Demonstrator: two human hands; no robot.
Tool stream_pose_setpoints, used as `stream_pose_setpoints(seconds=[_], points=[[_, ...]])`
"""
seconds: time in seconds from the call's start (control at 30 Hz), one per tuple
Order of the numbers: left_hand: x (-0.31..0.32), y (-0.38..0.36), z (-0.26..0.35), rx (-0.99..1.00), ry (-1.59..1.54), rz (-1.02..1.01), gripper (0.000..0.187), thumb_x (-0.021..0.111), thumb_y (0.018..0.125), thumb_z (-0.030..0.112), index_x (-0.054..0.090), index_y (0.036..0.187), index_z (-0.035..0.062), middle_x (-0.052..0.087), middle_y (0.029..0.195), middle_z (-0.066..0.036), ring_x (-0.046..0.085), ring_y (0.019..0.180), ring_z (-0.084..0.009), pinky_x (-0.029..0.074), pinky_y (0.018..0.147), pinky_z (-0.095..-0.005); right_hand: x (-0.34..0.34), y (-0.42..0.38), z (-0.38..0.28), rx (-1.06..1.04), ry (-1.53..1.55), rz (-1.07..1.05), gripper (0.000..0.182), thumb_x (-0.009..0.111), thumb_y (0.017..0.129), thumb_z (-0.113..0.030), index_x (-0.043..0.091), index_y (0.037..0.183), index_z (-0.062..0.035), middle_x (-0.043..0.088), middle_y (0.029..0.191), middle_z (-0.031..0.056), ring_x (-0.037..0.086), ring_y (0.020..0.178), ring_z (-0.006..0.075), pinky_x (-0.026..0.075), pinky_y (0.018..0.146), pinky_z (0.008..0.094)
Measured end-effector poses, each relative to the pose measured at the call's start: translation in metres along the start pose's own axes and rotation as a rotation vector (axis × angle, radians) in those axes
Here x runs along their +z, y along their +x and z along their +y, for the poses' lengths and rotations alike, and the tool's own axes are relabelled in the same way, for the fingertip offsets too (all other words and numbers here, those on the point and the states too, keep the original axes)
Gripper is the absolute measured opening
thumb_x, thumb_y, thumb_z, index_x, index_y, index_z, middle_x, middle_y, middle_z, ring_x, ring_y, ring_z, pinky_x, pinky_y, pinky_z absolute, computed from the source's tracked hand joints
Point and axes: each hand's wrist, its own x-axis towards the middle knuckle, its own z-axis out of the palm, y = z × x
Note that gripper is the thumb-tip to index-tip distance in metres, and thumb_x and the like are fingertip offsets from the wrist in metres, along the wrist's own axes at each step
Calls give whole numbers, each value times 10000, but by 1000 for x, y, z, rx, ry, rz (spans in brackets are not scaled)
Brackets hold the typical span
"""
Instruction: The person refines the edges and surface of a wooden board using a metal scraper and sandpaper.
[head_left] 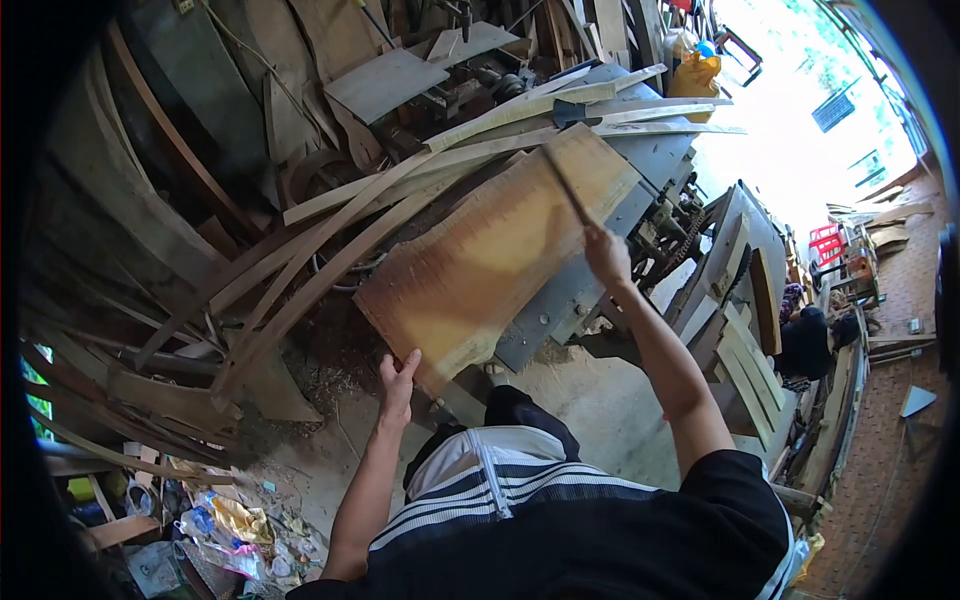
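Wooden slab (470, 262) sits over the bench (548, 300), long axis near-left to far-right. Hands are well apart: left hand (398, 390) at its near end, can't tell if pinching; right hand (607, 258) grips a dark stick (567, 187) by its right edge.

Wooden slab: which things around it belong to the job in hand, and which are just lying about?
Seemingly in the job:
wooden slab, left hand at its edge
dark stick in right hand
metal table under the slab

Seemingly just lying about:
long wood strips
yellow bag
plastic litter
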Motion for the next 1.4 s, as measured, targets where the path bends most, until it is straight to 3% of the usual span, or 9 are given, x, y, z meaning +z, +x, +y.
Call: stream_pose_setpoints(seconds=[0.2, 0.33, 0.37, 0.5, 0.73, 0.87, 1.07, 1.2, 1.4], points=[[2, 2, -2, 12, -5, 19, 336, 705, 917, 199, 555, 1123, -19, 612, 1136, -94, 559, 1039, -152, 436, 927, -314, -4, -49, -65, -150, -41, -226, 460, 481, 953, -201, 491, 1405, -291, 694, 872, 224, 695, 805, 415, 559, 727, 552], [-3, 0, -1, 8, 0, 15, 329, 695, 922, 206, 564, 1127, -16, 613, 1146, -95, 561, 1042, -154, 443, 919, -318, 9, -1, -11, -260, 26, -31, 231, 481, 960, -235, 676, 917, -119, 692, 842, 228, 684, 759, 426, 565, 676, 527], [0, 0, 2, 16, -4, 9, 313, 682, 931, 212, 571, 1125, -8, 617, 1142, -89, 564, 1038, -151, 445, 916, -318, -1, 16, -11, -70, 73, -5, 282, 489, 978, -243, 662, 1185, -162, 675, 807, 241, 666, 746, 452, 541, 630, 518], [13, 14, 4, 126, -47, 188, 226, 617, 972, 252, 614, 1035, 35, 635, 1021, -38, 563, 954, -127, 444, 860, -310, 22, -11, -26, -137, 45, -42, 436, 481, 969, -241, 494, 1402, -289, 684, 865, 238, 683, 832, 425, 545, 697, 531], [15, -8, -43, -69, 35, 31, 298, 691, 919, 334, 651, 1001, 50, 600, 863, 37, 504, 760, -55, 404, 647, -245, -4, -95, -125, -313, 185, -385, 465, 610, 929, -348, 538, 1386, -300, 712, 868, 164, 675, 856, 395, 531, 732, 471], [25, -12, -30, -74, -119, 22, 331, 673, 931, 344, 648, 1029, 29, 627, 944, 17, 551, 860, -49, 428, 735, -221, 12, -91, -115, -578, -2, -116, 437, 579, 943, -239, 549, 1374, -304, 635, 945, 97, 655, 700, 339, 533, 621, 444], [15, 4, -13, -27, -99, 56, 241, 576, 985, 207, 533, 1160, 48, 631, 1059, -72, 677, 816, -148, 597, 638, -292, 28, -141, -137, -592, -170, -307, 676, 574, 877, -93, 410, 1462, -390, 592, 1069, 81, 671, 736, 306, 544, 589, 423], [14, -15, -12, -142, -173, -89, 305, 571, 982, 148, 440, 1200, -20, 599, 1141, -156, 699, 957, -287, 632, 772, -397, 24, -166, -147, -806, -61, -289, 535, 529, 906, -111, 533, 1377, -365, 561, 992, 81, 669, 766, 300, 533, 621, 448], [9, -13, 0, -232, -117, -172, 292, 577, 982, 119, 421, 1156, -55, 576, 1146, -198, 669, 1003, -320, 627, 821, -419, 35, -106, -109, -353, -32, -42, 407, 515, 947, -106, 566, 1332, -225, 535, 903, 97, 647, 728, 284, 488, 590, 391]])
